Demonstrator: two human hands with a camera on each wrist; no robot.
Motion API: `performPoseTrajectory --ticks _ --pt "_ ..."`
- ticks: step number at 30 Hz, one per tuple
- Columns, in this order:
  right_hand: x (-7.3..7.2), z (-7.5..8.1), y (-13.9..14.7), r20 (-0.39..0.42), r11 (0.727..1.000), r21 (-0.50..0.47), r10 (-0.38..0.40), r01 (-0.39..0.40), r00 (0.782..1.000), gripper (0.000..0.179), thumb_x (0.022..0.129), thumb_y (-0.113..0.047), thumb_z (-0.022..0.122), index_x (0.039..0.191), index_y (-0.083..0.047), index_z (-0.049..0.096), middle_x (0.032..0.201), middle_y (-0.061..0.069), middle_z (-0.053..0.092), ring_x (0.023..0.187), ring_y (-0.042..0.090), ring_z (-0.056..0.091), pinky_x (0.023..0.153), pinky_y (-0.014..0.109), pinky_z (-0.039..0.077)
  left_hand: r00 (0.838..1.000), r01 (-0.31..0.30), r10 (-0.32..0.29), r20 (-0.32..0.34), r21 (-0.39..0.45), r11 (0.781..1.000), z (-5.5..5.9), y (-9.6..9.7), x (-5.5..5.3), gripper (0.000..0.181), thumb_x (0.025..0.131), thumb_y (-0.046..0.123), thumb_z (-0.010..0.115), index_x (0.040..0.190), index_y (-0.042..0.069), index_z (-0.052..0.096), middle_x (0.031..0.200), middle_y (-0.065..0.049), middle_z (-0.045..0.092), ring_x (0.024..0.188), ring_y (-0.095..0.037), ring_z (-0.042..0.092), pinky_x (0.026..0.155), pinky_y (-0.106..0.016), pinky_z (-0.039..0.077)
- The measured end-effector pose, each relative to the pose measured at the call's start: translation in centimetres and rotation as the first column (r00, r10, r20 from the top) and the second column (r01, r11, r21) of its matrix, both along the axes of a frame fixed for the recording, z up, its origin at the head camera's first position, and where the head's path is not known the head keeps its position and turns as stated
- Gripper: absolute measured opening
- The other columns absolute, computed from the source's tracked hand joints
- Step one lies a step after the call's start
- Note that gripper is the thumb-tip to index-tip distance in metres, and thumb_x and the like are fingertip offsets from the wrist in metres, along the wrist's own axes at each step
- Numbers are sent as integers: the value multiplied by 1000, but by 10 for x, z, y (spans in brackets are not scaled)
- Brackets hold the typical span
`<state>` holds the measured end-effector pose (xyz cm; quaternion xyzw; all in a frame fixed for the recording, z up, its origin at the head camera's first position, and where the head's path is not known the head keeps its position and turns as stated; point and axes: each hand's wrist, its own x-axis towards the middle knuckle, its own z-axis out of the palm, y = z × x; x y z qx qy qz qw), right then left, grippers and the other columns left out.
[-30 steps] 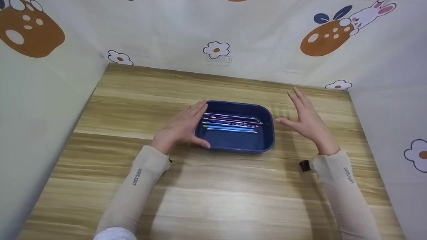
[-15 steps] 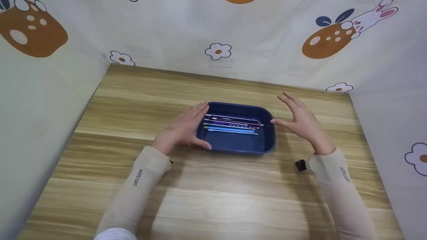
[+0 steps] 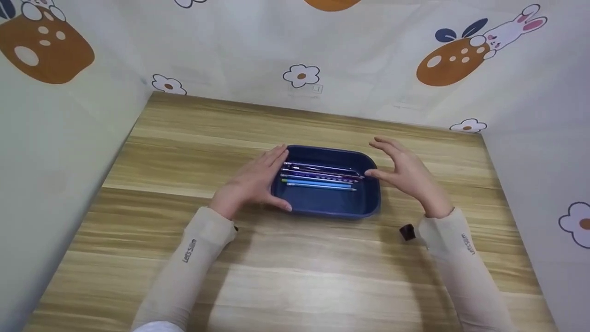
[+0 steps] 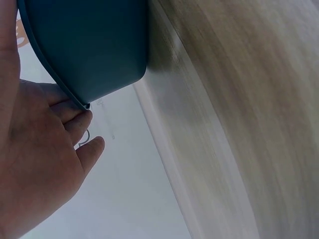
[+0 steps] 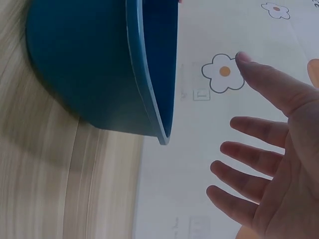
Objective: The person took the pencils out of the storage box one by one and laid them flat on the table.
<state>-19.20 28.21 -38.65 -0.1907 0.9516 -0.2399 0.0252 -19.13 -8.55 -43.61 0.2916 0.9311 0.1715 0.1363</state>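
Note:
A dark blue rounded rectangular box (image 3: 322, 203) sits on the table with several pencils (image 3: 318, 177) lying side by side in it, some purple and dark, some light blue. My left hand (image 3: 249, 184) rests against the box's left end, fingers mostly straight along the rim and thumb at the near left corner. In the left wrist view its fingertips (image 4: 77, 124) are right at the rim. My right hand (image 3: 405, 175) hovers by the right end, fingers spread, its thumb overlapping the rim in the head view. The right wrist view shows nothing within that hand (image 5: 269, 164).
The wood-grain table (image 3: 295, 276) extends around the box. Pale curtains with flowers, a rabbit and orange fruit shapes (image 3: 454, 57) enclose it at the back and sides. A small black piece (image 3: 407, 232) shows at my right sleeve's cuff.
My right hand has moved left toward the box, its thumb now over the right rim. The left hand stays at the left end, and the box and pencils keep their places.

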Motion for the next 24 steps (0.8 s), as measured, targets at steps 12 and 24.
performPoseTrajectory --ticks 12,24 --pt "2 -6 -12 -6 998 -30 55 -55 998 70 87 -39 76 145 -10 50 151 13 48 140 35 44 115 56 39 1000 4 -4 0 13 1000 -1 -1 1 139 64 74 78 161 8 2 169 -7 -2 157 -25 3 130 -42 6" --pt "3 -17 -24 7 992 -96 84 -83 996 66 87 -37 77 143 -11 53 147 12 53 138 33 48 116 52 40 1000 8 -7 -10 26 1000 0 0 0 139 64 72 79 161 8 3 169 -9 -1 157 -26 2 130 -46 8"
